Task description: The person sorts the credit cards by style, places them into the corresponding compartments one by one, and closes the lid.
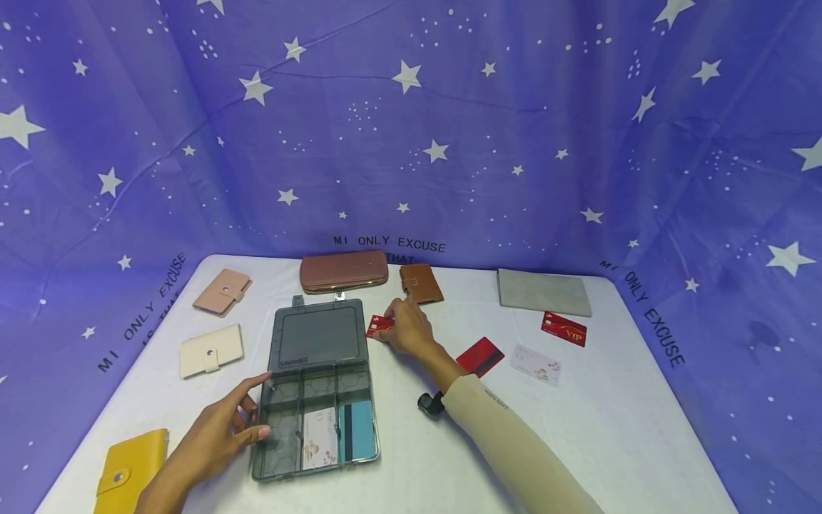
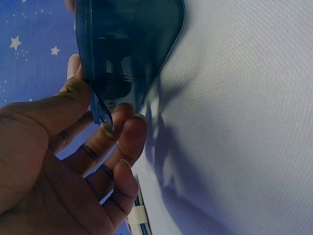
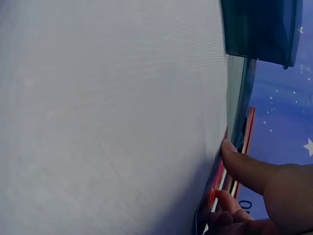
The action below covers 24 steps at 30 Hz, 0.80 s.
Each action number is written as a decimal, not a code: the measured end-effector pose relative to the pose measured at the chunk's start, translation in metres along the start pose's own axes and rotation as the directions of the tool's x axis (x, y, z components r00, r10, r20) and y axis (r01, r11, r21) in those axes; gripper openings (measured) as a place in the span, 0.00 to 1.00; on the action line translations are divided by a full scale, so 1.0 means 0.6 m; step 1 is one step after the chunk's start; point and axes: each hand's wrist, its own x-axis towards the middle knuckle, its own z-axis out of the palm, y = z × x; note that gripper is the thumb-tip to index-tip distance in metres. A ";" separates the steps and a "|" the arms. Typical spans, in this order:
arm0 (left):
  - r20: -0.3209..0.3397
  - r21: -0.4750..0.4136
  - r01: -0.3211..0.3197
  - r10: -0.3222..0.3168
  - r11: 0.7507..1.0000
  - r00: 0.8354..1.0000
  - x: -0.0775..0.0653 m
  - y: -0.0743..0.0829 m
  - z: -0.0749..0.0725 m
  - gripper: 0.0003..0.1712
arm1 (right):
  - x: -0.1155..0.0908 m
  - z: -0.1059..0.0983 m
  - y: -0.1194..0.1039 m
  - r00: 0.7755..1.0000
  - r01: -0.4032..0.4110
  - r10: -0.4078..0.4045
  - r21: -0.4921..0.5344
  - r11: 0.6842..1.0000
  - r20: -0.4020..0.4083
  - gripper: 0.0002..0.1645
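While the right hand point(image 1: 411, 327) pinches a red card point(image 1: 377, 326), the left hand point(image 1: 215, 435) grips a case point(image 1: 281, 446) containing two cards point(image 1: 319, 437).

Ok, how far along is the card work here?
Apparently done: a floral card and a teal card lie in the open box. In hand: the right hand pinches a red card beside the lid; the left hand touches the box's side. Probably left: a black-striped red card, a VIP card and a second floral card, all lying on the table.
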 end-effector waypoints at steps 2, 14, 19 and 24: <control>0.000 0.003 0.004 -0.004 1.000 1.000 0.001 0.000 0.000 0.47 | 0.000 -0.002 0.001 1.000 0.009 -0.009 0.006 1.000 -0.019 0.25; 0.002 0.014 0.012 -0.012 1.000 1.000 0.002 0.000 -0.001 0.47 | -0.020 -0.029 -0.005 0.968 0.146 -0.107 0.164 0.976 -0.226 0.14; -0.002 0.010 0.011 -0.011 1.000 1.000 0.000 -0.001 0.000 0.47 | -0.041 -0.038 -0.025 0.949 0.267 -0.205 0.267 0.926 -0.238 0.22; -0.001 -0.002 0.000 0.000 1.000 1.000 0.000 0.000 0.001 0.47 | -0.075 -0.036 -0.053 0.944 0.326 -0.277 0.372 0.869 -0.180 0.24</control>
